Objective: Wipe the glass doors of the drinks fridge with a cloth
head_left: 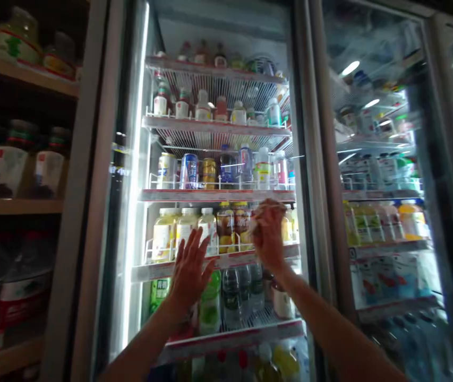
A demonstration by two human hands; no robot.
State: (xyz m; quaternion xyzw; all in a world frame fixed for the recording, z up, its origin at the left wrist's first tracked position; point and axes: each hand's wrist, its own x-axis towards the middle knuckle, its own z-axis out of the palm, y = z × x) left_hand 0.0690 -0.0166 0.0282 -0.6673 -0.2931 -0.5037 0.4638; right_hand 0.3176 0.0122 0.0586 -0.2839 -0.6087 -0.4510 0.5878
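Observation:
I stand in front of a tall drinks fridge whose glass door (226, 159) appears closed. My left hand (189, 270) is raised against the glass with its fingers spread, in front of the shelf of pale yellow bottles (170, 231). My right hand (269, 233) is higher and to the right, its fingers curled around something small and pale that I cannot make out, level with the shelf of brown-labelled bottles (234, 223). Both forearms reach up from the bottom of the view.
Inside the fridge are several wire shelves of bottles and cans (188, 171), with green and clear bottles (232, 297) lower down. A second glass-door fridge (381, 212) stands to the right. Wooden shelves with large jars (7, 167) stand to the left.

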